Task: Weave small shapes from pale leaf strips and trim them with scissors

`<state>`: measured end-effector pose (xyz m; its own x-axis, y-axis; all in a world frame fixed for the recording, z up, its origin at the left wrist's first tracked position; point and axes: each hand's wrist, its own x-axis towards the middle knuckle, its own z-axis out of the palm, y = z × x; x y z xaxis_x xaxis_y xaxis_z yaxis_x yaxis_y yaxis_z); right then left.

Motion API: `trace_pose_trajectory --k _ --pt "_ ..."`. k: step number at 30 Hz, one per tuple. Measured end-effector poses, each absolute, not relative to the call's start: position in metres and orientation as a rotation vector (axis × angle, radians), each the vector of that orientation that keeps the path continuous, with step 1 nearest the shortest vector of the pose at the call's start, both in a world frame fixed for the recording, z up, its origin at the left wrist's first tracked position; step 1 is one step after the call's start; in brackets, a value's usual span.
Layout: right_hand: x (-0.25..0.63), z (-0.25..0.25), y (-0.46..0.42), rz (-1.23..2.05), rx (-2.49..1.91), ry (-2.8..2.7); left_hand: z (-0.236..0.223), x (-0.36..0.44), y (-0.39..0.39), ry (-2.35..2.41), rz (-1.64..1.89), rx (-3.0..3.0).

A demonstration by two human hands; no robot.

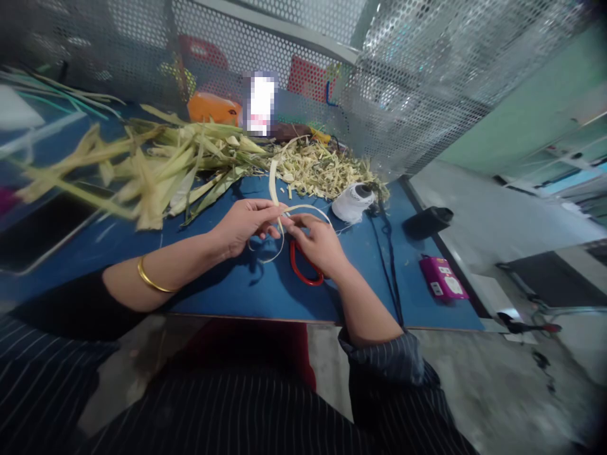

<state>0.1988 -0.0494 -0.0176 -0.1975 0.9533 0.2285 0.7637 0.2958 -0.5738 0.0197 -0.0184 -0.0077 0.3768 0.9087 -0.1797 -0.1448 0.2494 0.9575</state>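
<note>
Both hands are close together above the blue table (265, 300), and they work on 1 thin, pale strip (274, 183). The left hand (249, 226) pinches the strip between the thumb and the index finger, while its other fingers are curled loosely below. On the wrist side of this arm there is 1 gold bangle (148, 281). The right hand (317, 240) is just beside the left fingertips, and its thumb and bent fingers are near together at the strip; whether they press on it, I cannot tell. 1 part of the strip stands upward over the hands, and thin parts of it make curves around the fingers. Partly under the right hand is the red handle (307, 281), lying on the table. Near this hand, to the right, the white thread spool (349, 205) is tilted beside the pile of shreds (322, 167). Long pale husks (156, 167) are spread at the left, in front of the orange packet (213, 109). Farther right are the dark cord (389, 265), the black cylinder (428, 222) and the pink packet (443, 278). The perforated metal panel (284, 38) stands behind.
</note>
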Motion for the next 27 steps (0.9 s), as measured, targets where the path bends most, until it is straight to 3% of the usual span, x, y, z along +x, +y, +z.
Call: trace_pose_trajectory --k 4,12,19,23,27 --pt "0.202 -0.01 -0.057 0.32 -1.67 -1.997 -0.008 0.015 -0.011 0.91 0.826 1.027" --pt "0.202 -0.01 -0.058 0.009 -1.244 -1.677 -0.005 0.023 -0.03 0.862 0.67 1.373" --pt "0.204 -0.004 -0.059 -0.147 -1.328 -1.536 -0.003 0.023 -0.031 0.915 0.847 1.394" --pt "0.211 -0.002 -0.057 0.021 -1.437 -1.735 -0.006 0.019 -0.023 0.954 0.956 1.356" --pt "0.215 -0.009 -0.073 0.021 -1.861 -2.196 -0.006 0.015 -0.013 0.998 1.061 1.254"
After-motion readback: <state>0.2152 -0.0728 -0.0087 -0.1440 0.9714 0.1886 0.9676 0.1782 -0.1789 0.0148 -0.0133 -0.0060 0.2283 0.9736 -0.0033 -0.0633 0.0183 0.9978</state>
